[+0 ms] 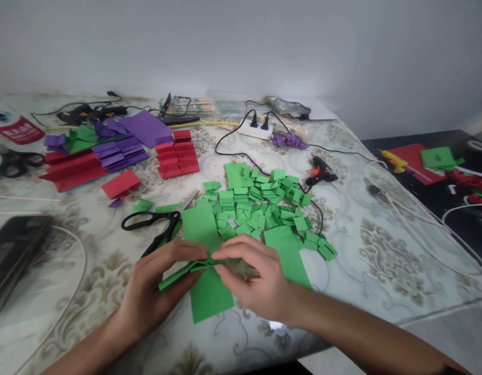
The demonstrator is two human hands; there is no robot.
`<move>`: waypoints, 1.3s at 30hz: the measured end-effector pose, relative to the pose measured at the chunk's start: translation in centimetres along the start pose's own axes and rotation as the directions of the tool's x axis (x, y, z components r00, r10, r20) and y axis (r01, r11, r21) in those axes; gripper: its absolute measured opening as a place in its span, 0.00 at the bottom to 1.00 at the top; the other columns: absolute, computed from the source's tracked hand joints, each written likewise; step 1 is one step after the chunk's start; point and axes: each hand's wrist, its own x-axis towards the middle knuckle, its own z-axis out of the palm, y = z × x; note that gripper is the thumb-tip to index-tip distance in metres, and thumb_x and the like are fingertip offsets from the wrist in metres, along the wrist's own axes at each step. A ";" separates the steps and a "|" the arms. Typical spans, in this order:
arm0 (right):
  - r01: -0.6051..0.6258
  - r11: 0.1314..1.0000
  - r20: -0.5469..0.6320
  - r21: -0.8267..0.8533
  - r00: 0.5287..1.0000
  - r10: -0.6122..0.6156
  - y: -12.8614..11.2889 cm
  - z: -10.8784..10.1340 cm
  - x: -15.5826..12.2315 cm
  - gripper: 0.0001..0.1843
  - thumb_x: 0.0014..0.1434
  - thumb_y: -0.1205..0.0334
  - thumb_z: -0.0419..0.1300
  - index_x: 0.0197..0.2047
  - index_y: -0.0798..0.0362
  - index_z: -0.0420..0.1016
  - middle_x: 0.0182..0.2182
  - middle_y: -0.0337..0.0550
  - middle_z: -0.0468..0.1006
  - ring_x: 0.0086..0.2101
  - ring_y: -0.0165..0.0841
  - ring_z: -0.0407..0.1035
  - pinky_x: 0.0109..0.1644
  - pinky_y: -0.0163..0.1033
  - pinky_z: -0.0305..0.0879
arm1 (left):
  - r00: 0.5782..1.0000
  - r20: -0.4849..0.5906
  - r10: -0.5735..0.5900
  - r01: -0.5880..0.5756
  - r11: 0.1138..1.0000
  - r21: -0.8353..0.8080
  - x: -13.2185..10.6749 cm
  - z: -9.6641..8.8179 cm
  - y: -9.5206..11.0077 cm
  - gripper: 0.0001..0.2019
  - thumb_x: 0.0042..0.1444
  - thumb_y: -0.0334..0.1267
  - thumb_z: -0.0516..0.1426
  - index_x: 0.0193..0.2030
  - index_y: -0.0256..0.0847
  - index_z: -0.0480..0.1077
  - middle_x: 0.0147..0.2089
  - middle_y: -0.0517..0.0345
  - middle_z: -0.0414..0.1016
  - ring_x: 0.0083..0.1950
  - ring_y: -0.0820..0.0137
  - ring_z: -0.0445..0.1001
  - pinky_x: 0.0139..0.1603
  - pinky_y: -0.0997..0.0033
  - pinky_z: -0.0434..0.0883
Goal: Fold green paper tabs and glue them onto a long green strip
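Grey wall (241, 47) at the back, table w/ a patterned cloth (350, 208) in front. Left hand (157, 276) is clamped on a folded green paper (176, 277), fingertips above, thumb side underneath; right hand (258, 276) pinches the other end, index tip & thumb close together w/ the paper btwn them. Fingertips of both hands nearly meet at the fold. Folded paper is at the near side of the table, over a flat green strip (212, 299); can't tell if the two touch.

Handling, at a guess: v. light, fairly stiff for paper (prob. thin card), not slippery, but it creases easily, so a crooked pinch would likely leave a mark. Best hold = thumb & index right at the crease, plus a loose grip on the flat end; no need to squeeze hard.

Next out: black scissors (174, 217) just beyond the left hand, handles spread; small green pieces (256, 203) heaped past the fingertips; a bigger green sheet (286, 250) near the right hand. Further off: glue gun (320, 172) to the right of the heap, red folded paper (178, 156) & purple sheet (147, 127) to the left, white power strip (254, 129) w/ two plugs in.
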 end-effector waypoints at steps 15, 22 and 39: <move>-0.614 0.532 0.248 0.583 0.758 0.604 1.3 0.6 0.8 0.10 0.59 0.57 0.70 0.44 0.48 0.83 0.31 0.37 0.75 0.33 0.29 0.72 0.36 0.36 0.80 | 0.880 0.083 -0.467 0.470 0.835 -0.284 0.7 -0.1 0.2 0.15 0.68 0.48 0.56 0.39 0.42 0.77 0.30 0.58 0.78 0.32 0.67 0.76 0.35 0.70 0.73; -0.705 0.416 0.326 0.575 0.663 0.674 1.4 0.2 0.8 0.15 0.59 0.48 0.69 0.42 0.51 0.83 0.31 0.38 0.72 0.33 0.30 0.70 0.40 0.40 0.77 | 0.835 0.012 -0.550 0.509 0.765 -0.394 1.1 0.8 0.7 0.09 0.59 0.43 0.65 0.41 0.44 0.72 0.35 0.64 0.75 0.24 0.73 0.77 0.26 0.74 0.75; -0.427 0.903 0.124 0.045 0.900 0.419 0.6 0.2 0.1 0.17 0.59 0.60 0.69 0.52 0.45 0.75 0.46 0.45 0.76 0.45 0.37 0.72 0.47 0.43 0.72 | 0.902 0.021 -0.432 0.416 0.852 -0.316 0.6 0.4 0.9 0.03 0.62 0.38 0.61 0.40 0.43 0.71 0.35 0.61 0.73 0.34 0.71 0.75 0.35 0.74 0.73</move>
